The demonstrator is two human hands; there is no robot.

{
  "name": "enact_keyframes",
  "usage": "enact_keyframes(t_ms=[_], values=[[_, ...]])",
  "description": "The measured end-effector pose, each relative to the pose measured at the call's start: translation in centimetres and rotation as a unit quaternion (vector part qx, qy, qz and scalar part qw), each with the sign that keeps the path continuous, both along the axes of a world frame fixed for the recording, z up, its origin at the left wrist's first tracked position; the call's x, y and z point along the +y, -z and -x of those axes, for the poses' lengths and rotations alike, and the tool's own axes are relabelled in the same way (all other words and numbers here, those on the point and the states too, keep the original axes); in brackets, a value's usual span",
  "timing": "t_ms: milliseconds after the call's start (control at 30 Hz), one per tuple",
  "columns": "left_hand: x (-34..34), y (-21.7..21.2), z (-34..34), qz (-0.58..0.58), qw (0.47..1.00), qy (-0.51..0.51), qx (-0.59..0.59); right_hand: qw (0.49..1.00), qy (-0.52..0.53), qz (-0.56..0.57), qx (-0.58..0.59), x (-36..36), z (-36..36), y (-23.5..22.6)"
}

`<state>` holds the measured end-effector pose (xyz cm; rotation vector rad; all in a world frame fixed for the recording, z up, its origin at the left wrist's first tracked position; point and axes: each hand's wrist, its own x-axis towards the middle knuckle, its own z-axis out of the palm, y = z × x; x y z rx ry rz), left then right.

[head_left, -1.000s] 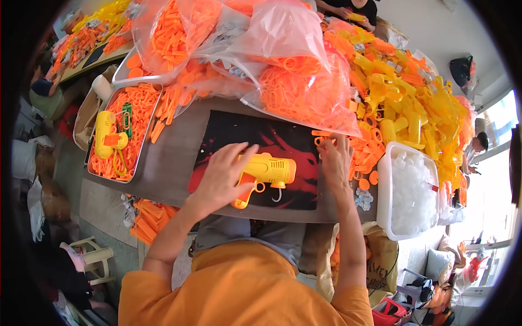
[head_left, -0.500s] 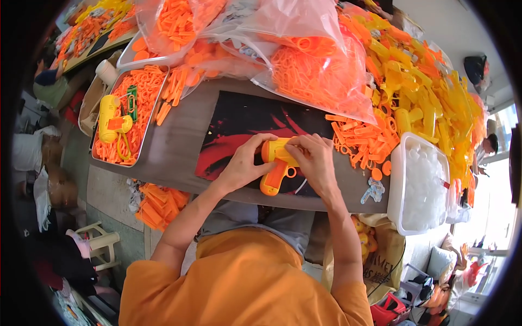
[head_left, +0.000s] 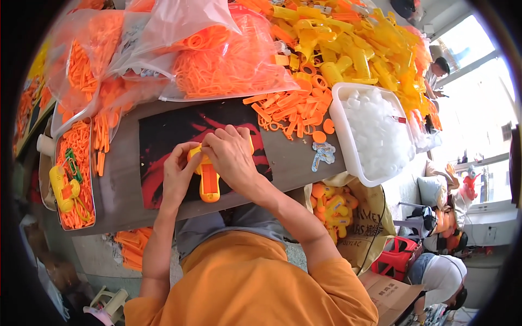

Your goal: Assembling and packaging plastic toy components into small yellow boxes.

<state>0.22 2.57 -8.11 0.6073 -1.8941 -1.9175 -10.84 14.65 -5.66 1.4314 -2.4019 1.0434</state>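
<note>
Both my hands are on a yellow toy gun (head_left: 210, 182) with an orange strip on its grip, held above a black and red mat (head_left: 155, 127). My left hand (head_left: 179, 169) closes its fingertips round one end of the toy's body. My right hand (head_left: 232, 155) lies over the top of the body, its fingers bent against the toy near the left fingertips. The grip points down toward me. Most of the toy's body is hidden beneath my right hand, and so is whatever the fingertips press on.
Loose orange parts (head_left: 296, 111) lie beyond the mat, near a blue-grey piece (head_left: 323, 155). A white tub (head_left: 352, 168) of clear pieces stands right, below heaped yellow shells (head_left: 348, 46). Left is a tray of orange parts (head_left: 79, 144); plastic bags (head_left: 217, 65) lie behind. A sack (head_left: 375, 217) holds finished-looking toys.
The view has swung right, bringing more of the sack and a crouching person into sight. My right hand has moved across the toy's top, and the toy has turned in my hands.
</note>
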Motion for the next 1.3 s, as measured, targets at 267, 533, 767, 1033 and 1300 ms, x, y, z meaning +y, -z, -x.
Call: enact_keyframes(t_ms=[267, 533, 767, 1033, 1300], values=[[-0.7, -0.8, -2.2, 0.027, 0.999, -0.015, -0.023, 0.951, 0.301, 0.072, 0.019, 14.2, 4.3, 2.6], [-1.1, -0.4, -2.4, 0.029, 1.000, -0.001, -0.012, 0.931, 0.356, -0.077, -0.010, 18.4, 7.9, 5.2], [-0.9, -0.4, -2.4, 0.028, 0.999, -0.002, -0.022, 0.951, 0.304, 0.012, -0.043, 17.6, 6.0, 5.0], [0.3, -0.6, -1.2, 0.020, 0.999, 0.019, -0.024, 0.950, 0.307, -0.037, 0.032, 17.2, 5.8, 4.0], [0.7, -2.3, -1.0, 0.313, 0.949, -0.011, 0.049, 0.916, 0.290, 0.098, -0.260, 18.8, 6.8, 1.5]])
